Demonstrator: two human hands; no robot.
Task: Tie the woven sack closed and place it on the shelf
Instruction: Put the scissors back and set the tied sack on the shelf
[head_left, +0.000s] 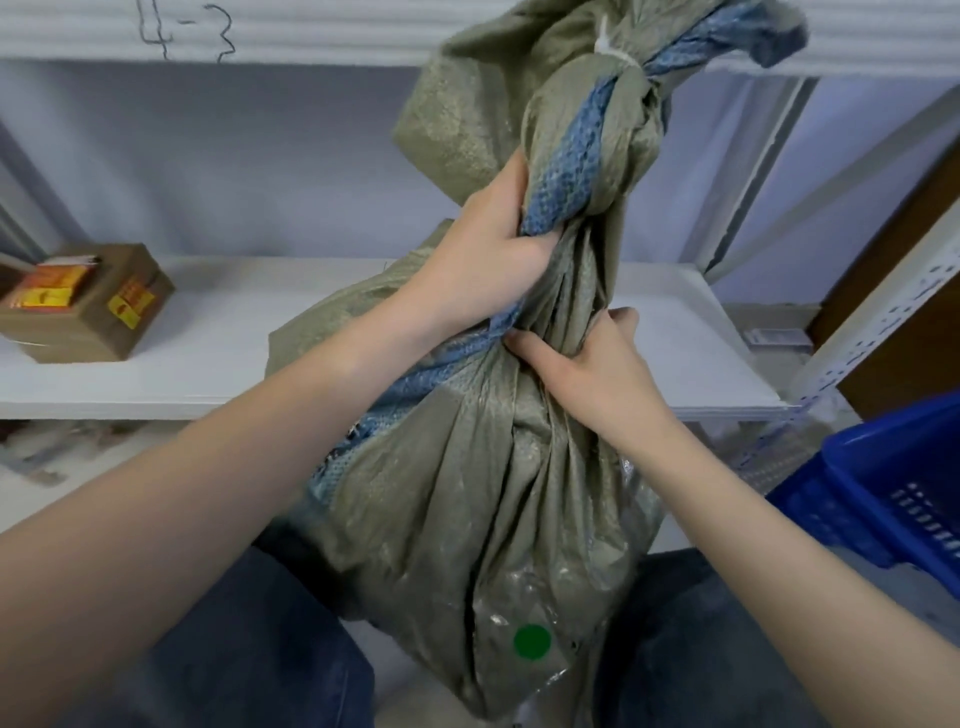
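Both hands (498, 249) around sack neck (566, 291)

Grey-green woven plastic sack (467, 493): coarse open weave, matt with a faint sheen along the creases, crumpled and gathered into stiff folds. Blue woven band (558, 182) twisted through its neck: rougher, knobbly mesh texture. Thin white cord (618, 52) around the topknot: smooth, pale. Clear glossy plastic film (524, 597) on the lower front, wrinkled and glinting, with a flat matt green round sticker (532, 642). White shelf board (234, 338): smooth, matt, painted or laminated. White perforated metal upright (878, 332): smooth, satin. Brown cardboard box (88, 304): dull paper surface, shiny yellow-and-red labels. Blue slotted plastic crate (898, 478): hard, slightly glossy. Dark blue denim trousers (234, 649): soft, matt cloth.
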